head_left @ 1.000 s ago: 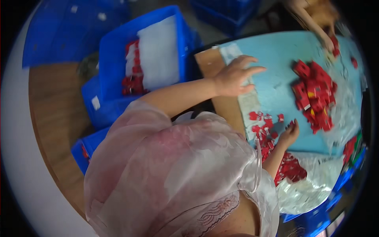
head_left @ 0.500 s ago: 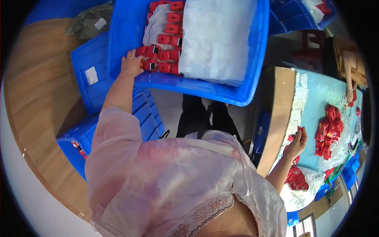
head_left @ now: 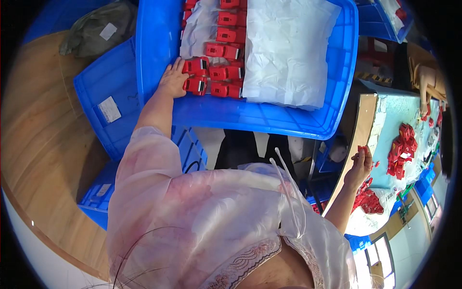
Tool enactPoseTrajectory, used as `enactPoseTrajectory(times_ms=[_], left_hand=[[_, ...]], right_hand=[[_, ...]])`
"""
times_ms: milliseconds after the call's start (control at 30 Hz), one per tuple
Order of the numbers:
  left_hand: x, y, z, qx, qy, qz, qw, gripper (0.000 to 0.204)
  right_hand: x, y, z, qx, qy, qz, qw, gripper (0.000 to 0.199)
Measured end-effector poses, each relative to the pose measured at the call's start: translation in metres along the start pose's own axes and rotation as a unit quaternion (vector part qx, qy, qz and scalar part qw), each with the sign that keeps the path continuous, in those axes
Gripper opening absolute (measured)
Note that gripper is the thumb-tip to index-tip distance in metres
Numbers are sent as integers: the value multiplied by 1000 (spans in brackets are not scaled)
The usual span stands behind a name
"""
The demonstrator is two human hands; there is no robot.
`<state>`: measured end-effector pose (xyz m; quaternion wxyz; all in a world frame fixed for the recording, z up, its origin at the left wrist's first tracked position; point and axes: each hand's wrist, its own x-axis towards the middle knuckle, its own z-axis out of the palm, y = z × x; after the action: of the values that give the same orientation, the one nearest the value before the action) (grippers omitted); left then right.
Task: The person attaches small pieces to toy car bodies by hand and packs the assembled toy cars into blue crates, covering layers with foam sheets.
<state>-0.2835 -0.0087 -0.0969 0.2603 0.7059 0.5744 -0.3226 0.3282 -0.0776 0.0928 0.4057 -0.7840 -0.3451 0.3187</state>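
My left hand (head_left: pixel 174 79) reaches into a large blue bin (head_left: pixel 216 115), its fingers stretched out against the left side of the nearest red plastic parts (head_left: pixel 195 85). These parts have small silver and black sections and lie in rows on white paper (head_left: pixel 199 36). A stack of white sheets (head_left: pixel 288 58) covers the bin's right half. Out to the right, my right hand (head_left: pixel 359 168) pinches a small red plastic piece (head_left: pixel 362 149) in its fingertips, beside the worktable's edge. Most of that piece is hidden by the fingers.
On the light blue worktable (head_left: pixel 385 139) lies a heap of red parts (head_left: pixel 402 151), with a plastic bag of red pieces (head_left: pixel 369 202) nearer me. Another person's hand (head_left: pixel 424 111) works at the table's far side. A blue crate (head_left: pixel 103 101) stands left of the bin.
The whole view has shifted, so the bin appears further right. My left hand stays beside the red parts. My right hand still holds the small red piece, now slightly higher in view.
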Motion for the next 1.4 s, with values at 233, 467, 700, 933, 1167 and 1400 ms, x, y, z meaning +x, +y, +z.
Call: enactPoseTrajectory(times_ms=[233, 467, 700, 933, 1167, 1400], left_hand=[[12, -8, 2, -12, 10, 33, 999, 59], [-38, 4, -52, 13, 3, 35, 999, 51], [-103, 48, -103, -392, 153, 39, 906, 57], [-169, 218, -178, -931, -132, 269, 208, 69], [-183, 334, -224, -845, -252, 401, 247, 72], [-170, 392, -208, -852, -228, 272, 384, 76]], right_hand=[[-17, -1, 9, 9, 25, 21, 999, 23], [-20, -18, 13, 24, -6, 49, 998, 21], [-28, -60, 44, -19, -147, -60, 987, 18], [-49, -155, 52, 81, -248, -263, 929, 14], [-18, -137, -14, -63, -149, -474, 866, 21], [-10, -86, -56, -112, -148, -360, 914, 27]])
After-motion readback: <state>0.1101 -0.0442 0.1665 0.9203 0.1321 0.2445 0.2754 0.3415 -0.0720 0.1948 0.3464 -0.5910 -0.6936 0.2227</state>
